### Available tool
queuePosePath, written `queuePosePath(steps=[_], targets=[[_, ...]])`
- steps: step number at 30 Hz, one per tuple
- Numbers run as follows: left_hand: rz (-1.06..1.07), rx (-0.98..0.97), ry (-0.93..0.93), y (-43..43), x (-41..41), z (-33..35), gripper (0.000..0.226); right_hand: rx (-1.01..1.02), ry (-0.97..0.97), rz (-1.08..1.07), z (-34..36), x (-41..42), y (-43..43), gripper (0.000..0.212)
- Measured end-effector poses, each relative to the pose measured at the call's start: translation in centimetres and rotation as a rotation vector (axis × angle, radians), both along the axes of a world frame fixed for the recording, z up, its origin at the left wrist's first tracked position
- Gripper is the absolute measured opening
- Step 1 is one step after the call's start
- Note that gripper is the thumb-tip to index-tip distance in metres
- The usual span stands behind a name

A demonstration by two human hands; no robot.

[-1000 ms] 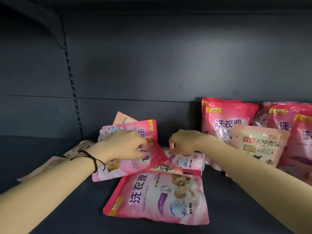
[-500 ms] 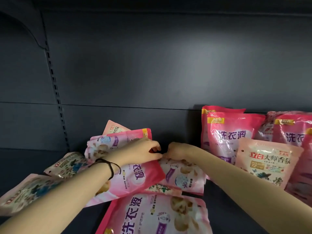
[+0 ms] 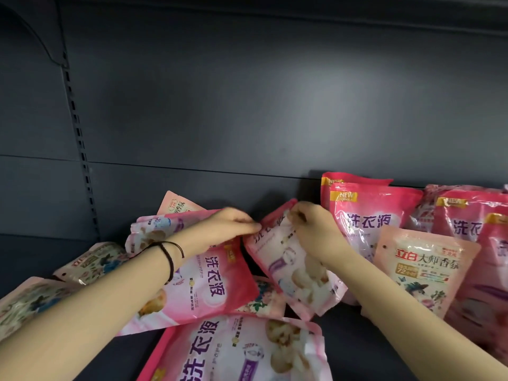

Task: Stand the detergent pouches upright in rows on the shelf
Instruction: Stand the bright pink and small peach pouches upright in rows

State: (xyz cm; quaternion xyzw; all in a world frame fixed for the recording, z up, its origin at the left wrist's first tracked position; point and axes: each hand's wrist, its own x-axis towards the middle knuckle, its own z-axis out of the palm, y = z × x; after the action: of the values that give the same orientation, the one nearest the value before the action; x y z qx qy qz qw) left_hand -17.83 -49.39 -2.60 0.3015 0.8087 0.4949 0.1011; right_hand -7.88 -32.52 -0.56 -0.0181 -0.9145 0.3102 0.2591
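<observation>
Shelf: dark grey metal shelf (image 3: 343, 350) with a plain back panel (image 3: 247, 105) and a slotted upright (image 3: 79, 149) on the left side.
Right hand: the right hand (image 3: 313, 229) pinches the top edge of a pink pouch (image 3: 294, 273), fingers curled over its rim; the pouch is raised and tilted, its lower edge low near the shelf in the middle.
Left hand: the left hand (image 3: 228, 226) has its fingers pressed together, the tips touching the same pouch's upper left corner; I cannot tell whether it grips. A dark cord bracelet (image 3: 170, 257) circles the wrist.
Under the left arm: a second pink pouch (image 3: 209, 284) lies slanted, partly covered by the forearm, with a pale pouch (image 3: 176, 206) poking out behind it.
Front: another pink pouch (image 3: 242, 353) lies flat at the shelf's near edge, print upside down to me.
Left side: floral pouches (image 3: 93, 262) lie flat, one partly hidden by the left arm.
Right side: standing pink pouches (image 3: 368, 215) line the back, just beside the held pouch; a peach pouch (image 3: 423, 268) leans in front of them, and the right forearm crosses its lower left corner.
</observation>
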Motion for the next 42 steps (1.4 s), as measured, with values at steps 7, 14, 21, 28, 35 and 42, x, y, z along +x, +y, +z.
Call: queuePosePath(steps=[7,14,21,28,35,42], targets=[[0.172,0.388,-0.437,0.8,-0.8,3.3,0.028,-0.367,0.344,-0.01,0.1,-0.2,-0.4,0.018],[0.213,0.775,-0.398,2.4,-1.1,2.1,0.009,-0.359,0.357,0.064,-2.7,-2.4,-1.4,0.015],[0.076,0.749,-0.346,2.2,-1.3,1.1,0.015,-0.396,0.32,0.071,-2.2,-3.4,-0.4,0.055],[0.229,0.027,0.34,-0.3,-1.5,1.8,0.019,0.154,0.442,0.012,1.1,-1.8,-1.0,0.057],[0.023,-0.677,0.91,-4.5,1.2,2.1,0.029,0.808,0.172,0.021,3.5,0.8,0.0,0.024],[-0.293,-0.746,1.078,-6.3,4.9,0.5,0.028,1.114,0.039,0.05,4.3,1.5,-0.2,0.03]])
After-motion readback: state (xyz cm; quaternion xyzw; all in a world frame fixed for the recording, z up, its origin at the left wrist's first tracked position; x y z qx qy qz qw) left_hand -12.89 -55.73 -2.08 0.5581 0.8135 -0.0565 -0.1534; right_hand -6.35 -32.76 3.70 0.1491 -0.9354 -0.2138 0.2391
